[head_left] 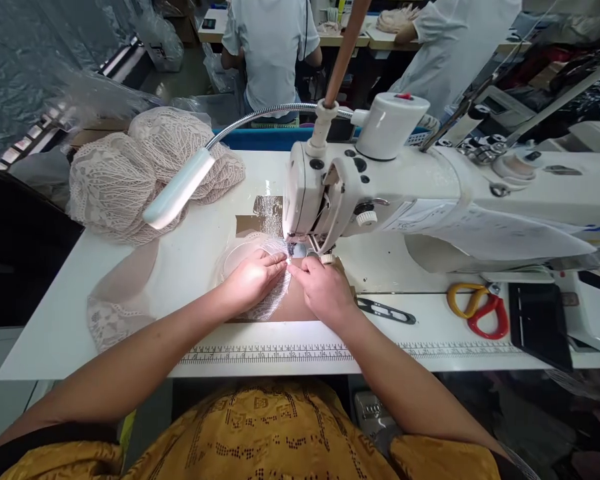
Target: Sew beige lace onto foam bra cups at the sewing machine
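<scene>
Under the presser foot (pixel 291 249) of a white sewing machine (pixel 370 173) lies a piece of pale, sheer lace fabric (pixel 267 308). My left hand (pixel 253 279) rests on this lace, its fingers pressed together at the edge just left of the needle. From the right, my right hand (pixel 327 290) pinches the same edge between thumb and fingers, close in front of the foot. Both hands' fingertips nearly meet there. The needle tip is too small to make out.
A bundle of lace pieces (pixel 115 173) is heaped at back left beneath a lamp (pixel 180 190). Another lace piece (pixel 123 297) lies nearer. Thread snips (pixel 386 311), scissors (pixel 487 310) and a black phone-like object (pixel 537 323) lie right. Two people work beyond.
</scene>
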Demonstrator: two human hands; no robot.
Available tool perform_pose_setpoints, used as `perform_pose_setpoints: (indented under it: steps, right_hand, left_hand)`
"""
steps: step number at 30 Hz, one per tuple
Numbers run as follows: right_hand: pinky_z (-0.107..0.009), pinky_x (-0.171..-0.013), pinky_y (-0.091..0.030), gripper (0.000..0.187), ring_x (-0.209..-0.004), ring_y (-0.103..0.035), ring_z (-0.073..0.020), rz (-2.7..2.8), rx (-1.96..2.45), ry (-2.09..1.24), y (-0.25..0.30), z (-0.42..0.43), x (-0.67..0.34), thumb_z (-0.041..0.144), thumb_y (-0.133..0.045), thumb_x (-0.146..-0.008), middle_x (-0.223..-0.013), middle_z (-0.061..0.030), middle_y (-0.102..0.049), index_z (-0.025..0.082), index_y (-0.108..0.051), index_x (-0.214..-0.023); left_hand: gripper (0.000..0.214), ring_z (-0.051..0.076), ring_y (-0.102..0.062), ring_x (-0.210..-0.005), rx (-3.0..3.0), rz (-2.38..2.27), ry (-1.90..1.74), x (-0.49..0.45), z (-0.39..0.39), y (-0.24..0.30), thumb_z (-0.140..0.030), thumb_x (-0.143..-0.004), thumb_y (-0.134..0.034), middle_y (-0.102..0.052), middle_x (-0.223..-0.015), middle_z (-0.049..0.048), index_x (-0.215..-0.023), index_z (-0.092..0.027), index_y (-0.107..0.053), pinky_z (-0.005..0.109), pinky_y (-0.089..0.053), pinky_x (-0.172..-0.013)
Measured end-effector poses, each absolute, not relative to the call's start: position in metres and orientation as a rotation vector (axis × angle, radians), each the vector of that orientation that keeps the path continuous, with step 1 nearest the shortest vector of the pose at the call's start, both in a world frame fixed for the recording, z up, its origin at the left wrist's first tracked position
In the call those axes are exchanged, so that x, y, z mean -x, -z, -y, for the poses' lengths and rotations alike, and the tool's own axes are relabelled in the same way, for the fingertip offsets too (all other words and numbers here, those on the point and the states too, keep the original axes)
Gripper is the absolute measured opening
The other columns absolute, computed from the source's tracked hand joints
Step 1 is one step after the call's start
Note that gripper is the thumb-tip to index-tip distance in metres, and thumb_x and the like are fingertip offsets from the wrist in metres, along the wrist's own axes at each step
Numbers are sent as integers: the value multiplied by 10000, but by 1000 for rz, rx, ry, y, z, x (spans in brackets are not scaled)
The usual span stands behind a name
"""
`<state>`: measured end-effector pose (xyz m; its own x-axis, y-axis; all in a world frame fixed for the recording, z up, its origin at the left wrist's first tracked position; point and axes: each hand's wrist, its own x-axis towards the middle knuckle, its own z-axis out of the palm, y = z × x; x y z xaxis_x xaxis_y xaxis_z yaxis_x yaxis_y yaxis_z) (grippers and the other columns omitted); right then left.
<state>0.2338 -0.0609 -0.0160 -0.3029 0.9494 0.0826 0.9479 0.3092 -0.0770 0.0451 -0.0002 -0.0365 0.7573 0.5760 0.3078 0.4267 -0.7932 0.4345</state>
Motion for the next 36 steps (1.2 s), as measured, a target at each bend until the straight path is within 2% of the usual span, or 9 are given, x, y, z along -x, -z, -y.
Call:
perform_pose_setpoints:
  steps: [5,13,18,22,27,33,36]
  right_hand:
    - [-320,-619,-300,449,-742,-508,-200,2386,1869,-81,16,55,-232,36,-436,-847,-883,-81,-635,233,-689,-1162]
    - [-328,-640,-316,462,-807,-561,-216,2343,1894,-88,19,53,-231,81,-453,-867,-962,-90,-668,260,-651,-1244]
    - [-328,-620,-325,434,-777,-551,-208,2359,1874,-54,21,55,-230,110,-399,-928,-930,-98,-660,219,-638,-1274]
    - [-320,-612,-327,427,-754,-539,-197,2374,1842,-26,23,57,-231,100,-417,-921,-895,-80,-650,223,-655,-1253]
    - [-302,-628,-341,446,-763,-542,-190,2369,1814,-17,23,58,-233,88,-437,-906,-897,-69,-652,232,-645,-1272]
    - [-310,-687,-381,441,-809,-575,-205,2329,1784,-11,28,56,-234,93,-435,-882,-929,-67,-676,227,-673,-1228]
    - [-317,-711,-401,415,-803,-593,-210,2295,1748,-8,31,55,-234,119,-433,-885,-934,-65,-688,224,-696,-1188]
  left_hand:
    - [341,218,-608,-944,-2661,-805,-598,-51,-9,40,-279,-997,-387,-615,-1289,165,-1130,-136,-666,386,-528,-820]
    - [361,235,-607,-947,-2700,-787,-590,-51,-18,38,-272,-992,-394,-646,-1247,179,-1159,-110,-669,413,-528,-837]
    - [359,243,-608,-956,-2702,-765,-624,-49,-21,39,-267,-987,-412,-648,-1251,168,-1179,-103,-666,406,-530,-829]
    - [360,254,-598,-1014,-2707,-767,-636,-51,-26,41,-256,-984,-411,-657,-1233,164,-1190,-99,-661,409,-503,-877]
    - [369,247,-580,-970,-2730,-858,-642,-53,-26,39,-262,-975,-417,-646,-1242,151,-1212,-91,-642,396,-488,-867]
    - [425,340,-441,-1238,-2784,-1005,-491,-49,-22,36,-323,-953,-432,-543,-1360,140,-1311,-135,-564,490,-394,-1001]
    - [439,375,-395,-1284,-2799,-1133,-396,-50,-15,29,-344,-954,-423,-499,-1407,141,-1327,-147,-541,529,-354,-1018]
